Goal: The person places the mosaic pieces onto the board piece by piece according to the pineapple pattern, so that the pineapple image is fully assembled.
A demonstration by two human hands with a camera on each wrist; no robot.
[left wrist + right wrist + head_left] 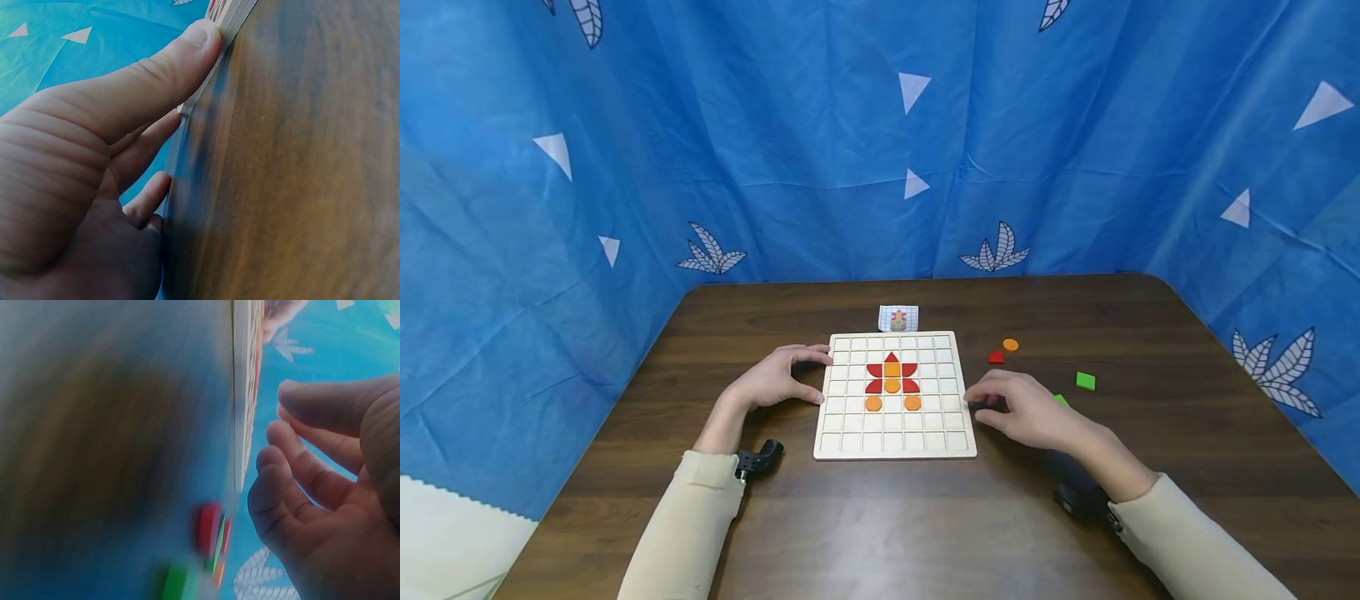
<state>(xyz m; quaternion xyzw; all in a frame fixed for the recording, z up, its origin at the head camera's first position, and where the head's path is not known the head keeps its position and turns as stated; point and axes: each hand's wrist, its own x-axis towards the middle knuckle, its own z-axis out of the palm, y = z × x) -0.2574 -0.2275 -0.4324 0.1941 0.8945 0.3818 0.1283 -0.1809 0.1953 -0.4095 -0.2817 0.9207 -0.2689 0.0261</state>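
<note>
A pale square board point(850, 446) with an engraved grid lies flat on the table. Near its middle, red and orange pieces form a figure: a red triangle point(891, 357) on top, an orange square point(891, 370), red petal-like pieces point(910, 369) at the sides and orange discs point(873, 403) below. My left hand point(781, 375) touches the board's left edge, thumb point(197, 40) and fingers spread apart along it. Beside the right edge is my right hand point(1026, 408), its fingers point(306, 465) loosely bent. Nothing shows between its thumb and fingertips.
Behind the board lies a small printed card point(898, 318) with a coloured figure on a grid. To the right are loose pieces: an orange disc point(1011, 344), a red piece point(996, 357), a green square point(1086, 381) and another green piece point(1061, 400) partly hidden by my right hand.
</note>
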